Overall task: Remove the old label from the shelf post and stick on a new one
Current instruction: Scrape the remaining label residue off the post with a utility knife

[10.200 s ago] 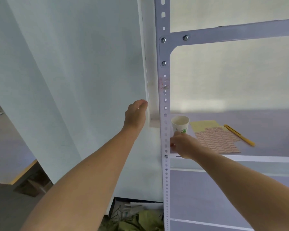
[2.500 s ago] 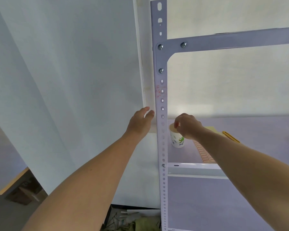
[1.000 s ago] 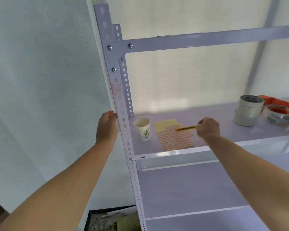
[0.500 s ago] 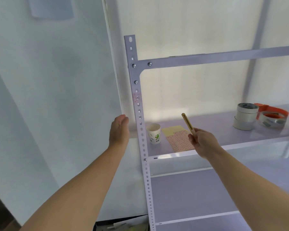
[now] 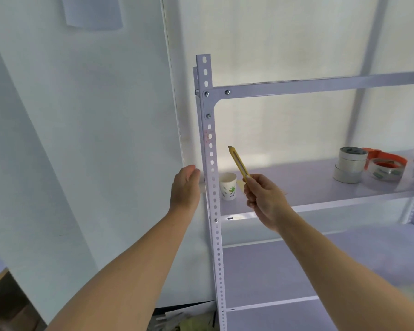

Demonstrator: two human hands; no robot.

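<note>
**Knife raised toward the label residue**

Gripped in the right hand [image 5: 264, 199] is a yellow knife [image 5: 239, 164], its tip angled up and left toward the post [image 5: 212, 177] but clear of it. The left hand [image 5: 185, 187] is held open, fingers loosely curved, just beside the post's outer edge; contact with the metal cannot be confirmed. The old label [image 5: 208, 137] is seen only as a faint reddish smear on the post face, above both hands and below the corner bolts.

The scraping step appears to be at hand. It would be done best with the post steadied by the left hand below the smear, well out of the blade's path. The blade should be laid nearly flat to the metal and pushed away from the fingers in short strokes, so the paint is not gouged. The punched holes may catch the tip. A cup [image 5: 228, 186] stands on the shelf [image 5: 308, 187] just beside the post.
</note>
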